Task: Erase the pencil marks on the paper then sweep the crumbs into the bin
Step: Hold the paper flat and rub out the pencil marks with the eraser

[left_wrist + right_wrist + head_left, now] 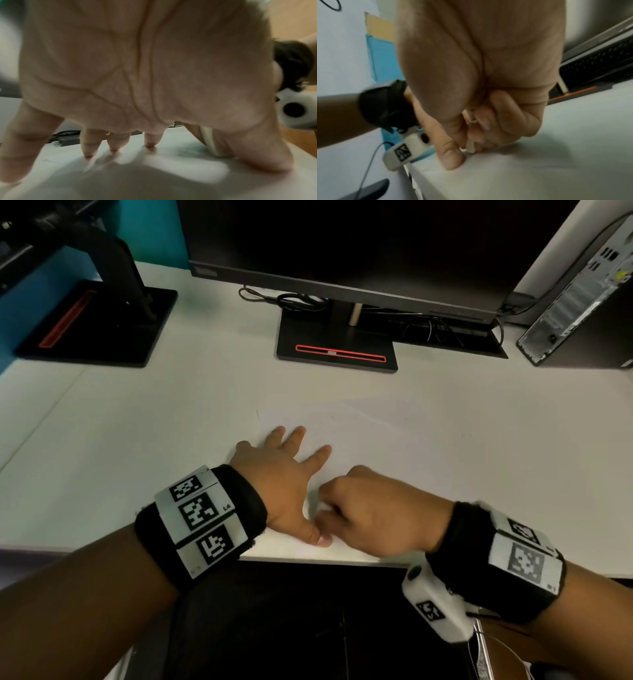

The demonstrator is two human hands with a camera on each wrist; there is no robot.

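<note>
A person's left hand (284,474) lies spread on a white sheet of paper (394,440) at the near edge of a white desk (137,422), fingers straight and fanned, palm pressing the sheet flat. Just to its right, the right hand (373,508) is curled, thumb and fingertips pinching a small off-white eraser (470,146) whose lower end meets the paper close to the left thumb. The wrist views show the eraser standing nearly upright, gripped low near its working end. A faint greyish smudge (188,150) sits on the sheet beside it; further pencil marks are too faint to make out, and no bin is in view.

The paper looks thin and limp, likely to wrinkle or tear if rubbed hard with nothing pinning it, so the flat left hand belongs close beside the rubbing spot. The eraser seems light and slightly soft, with good grip on the sheet; a low pinch should keep it from bending. Any crumbs would be tiny and light, easily scattered.

A monitor (342,241) on its black stand (337,350) rises at the far side of the desk, a computer tower (582,302) at far right
</note>
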